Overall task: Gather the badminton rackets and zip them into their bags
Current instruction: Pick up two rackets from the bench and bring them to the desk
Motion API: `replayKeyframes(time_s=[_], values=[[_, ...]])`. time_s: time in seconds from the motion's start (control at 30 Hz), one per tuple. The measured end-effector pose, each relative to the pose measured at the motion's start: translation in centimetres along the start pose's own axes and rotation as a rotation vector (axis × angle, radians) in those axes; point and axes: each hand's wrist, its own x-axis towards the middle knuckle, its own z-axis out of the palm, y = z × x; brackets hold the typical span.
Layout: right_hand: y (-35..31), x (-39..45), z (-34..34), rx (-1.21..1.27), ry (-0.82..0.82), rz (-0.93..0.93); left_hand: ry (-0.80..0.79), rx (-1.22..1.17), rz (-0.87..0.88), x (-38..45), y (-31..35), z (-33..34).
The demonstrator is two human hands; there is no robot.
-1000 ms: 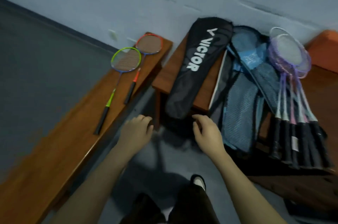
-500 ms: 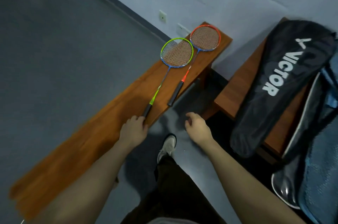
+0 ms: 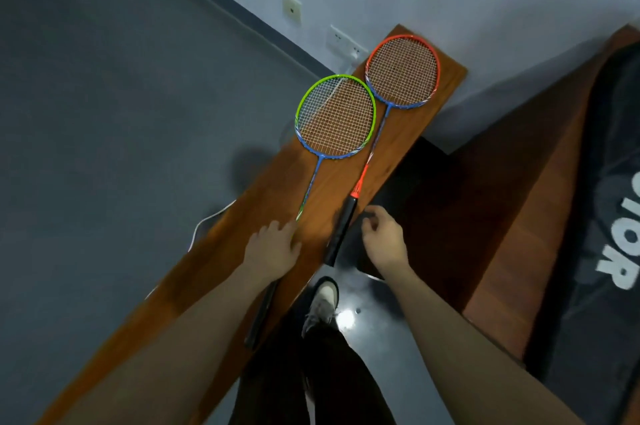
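Two rackets lie side by side on a long wooden bench. The green-framed racket is on the left, the orange-framed racket on the right, heads toward the wall. My left hand lies palm-down over the green racket's lower shaft, and its black grip shows under my forearm. My right hand hovers with loosely curled fingers just right of the orange racket's black grip, apart from it. A black Victor racket bag lies at the right edge.
The bag rests on a second wooden bench at an angle to the first. My shoe stands on the dark floor between the benches. Wall sockets sit near the bench's far end. A white cable hangs by its left edge.
The view has swung left, away from the pile of bags and rackets. Both hands have moved forward to the two rackets' handles, the left hand now over the green racket.
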Motion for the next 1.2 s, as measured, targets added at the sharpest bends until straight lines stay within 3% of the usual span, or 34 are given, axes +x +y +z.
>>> replayKeyframes(time_s=[0.33, 0.43, 0.57, 0.77, 1.03, 1.2], values=[[2.6, 5.6, 6.9, -0.212, 0.099, -0.007, -0.060, -0.201, -0.026, 7.7, -2.0, 6.1], [3.3, 6.1, 8.4, -0.275, 0.181, 0.043, -0.007, -0.311, -0.035, 8.5, -2.3, 7.3], [3.6, 6.3, 10.1, -0.263, 0.208, 0.065, 0.125, -0.392, 0.092, 8.3, -2.7, 7.7], [2.1, 5.1, 9.1, -0.077, 0.305, 0.059, 0.335, -0.451, 0.250, 7.4, -2.6, 4.5], [-2.4, 0.8, 4.2, 0.052, 0.447, -0.037, 0.397, -0.480, 0.242, 4.5, -1.3, -2.1], [-5.8, -4.7, 0.4, 0.118, 0.546, -0.120, 0.483, -0.476, 0.346, 0.3, 0.2, -7.5]])
